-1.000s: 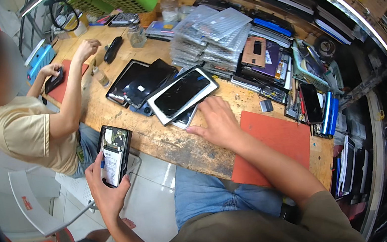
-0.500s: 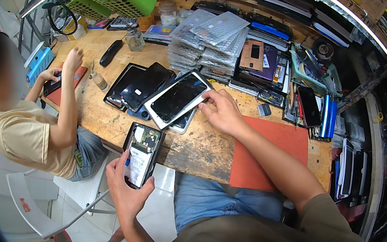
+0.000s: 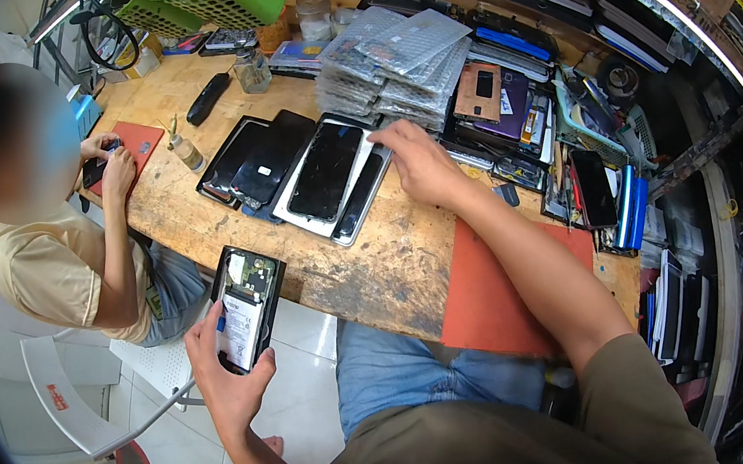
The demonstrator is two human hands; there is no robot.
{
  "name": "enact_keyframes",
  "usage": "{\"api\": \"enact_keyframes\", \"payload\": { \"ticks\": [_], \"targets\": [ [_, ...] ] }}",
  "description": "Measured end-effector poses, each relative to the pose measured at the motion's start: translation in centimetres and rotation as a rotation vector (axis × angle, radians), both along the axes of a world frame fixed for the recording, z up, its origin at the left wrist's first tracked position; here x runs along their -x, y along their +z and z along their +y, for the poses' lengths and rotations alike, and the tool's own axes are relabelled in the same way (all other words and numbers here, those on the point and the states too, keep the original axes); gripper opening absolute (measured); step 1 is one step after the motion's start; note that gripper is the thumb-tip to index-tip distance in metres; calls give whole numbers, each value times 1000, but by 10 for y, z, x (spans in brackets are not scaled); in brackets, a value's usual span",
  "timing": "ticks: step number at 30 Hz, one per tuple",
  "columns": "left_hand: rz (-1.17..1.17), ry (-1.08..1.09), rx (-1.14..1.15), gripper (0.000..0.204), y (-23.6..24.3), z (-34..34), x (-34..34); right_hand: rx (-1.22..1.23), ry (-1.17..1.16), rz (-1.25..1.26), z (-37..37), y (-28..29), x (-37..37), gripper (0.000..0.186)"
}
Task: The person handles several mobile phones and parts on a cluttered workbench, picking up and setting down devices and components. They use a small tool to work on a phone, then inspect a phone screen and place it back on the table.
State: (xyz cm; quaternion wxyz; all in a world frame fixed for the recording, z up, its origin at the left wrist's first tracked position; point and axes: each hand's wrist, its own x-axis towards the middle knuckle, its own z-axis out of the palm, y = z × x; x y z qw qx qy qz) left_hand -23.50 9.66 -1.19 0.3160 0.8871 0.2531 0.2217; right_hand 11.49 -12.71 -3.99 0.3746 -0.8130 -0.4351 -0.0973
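My left hand [image 3: 228, 364] grips a smartphone with its back off [image 3: 246, 313], its white battery and green circuit board facing up. It is held in front of the table edge. My right hand [image 3: 424, 166] reaches over the table, its fingertips closed at the upper right edge of a white-framed phone with a black screen [image 3: 326, 171]. That phone lies over another phone [image 3: 361, 199] that has a pale rim. Beside them, to the left, are black tablets [image 3: 261, 167].
An orange-red mat [image 3: 496, 295] lies under my right forearm. Bubble-wrap packets [image 3: 394, 60] are piled behind the phones. A co-worker [image 3: 67, 249] sits at left, hands on a device over a red mat. A small bottle [image 3: 186, 154] and a glass jar [image 3: 252, 71] stand nearby.
The white-framed phone went from tilted in my right hand to lying on the stack, turned more lengthwise. My left hand shifted slightly left with the opened smartphone. The co-worker's raised hand came down.
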Motion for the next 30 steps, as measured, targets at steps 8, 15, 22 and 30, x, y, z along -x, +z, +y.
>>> {"api": "enact_keyframes", "payload": {
  "ticks": [8,15,22,30],
  "targets": [
    [-27,86,8,82,1,13,7,281,92,43,-36,7,63,21],
    [-53,-34,10,83,11,-8,-20,372,24,-190,-52,5,154,43],
    [21,-282,-91,84,16,-67,-82,247,-29,-57,-106,31,188,41],
    [-22,-194,-283,74,-20,-153,-150,7,-589,50,-214,15,190,5]
  ]
}}
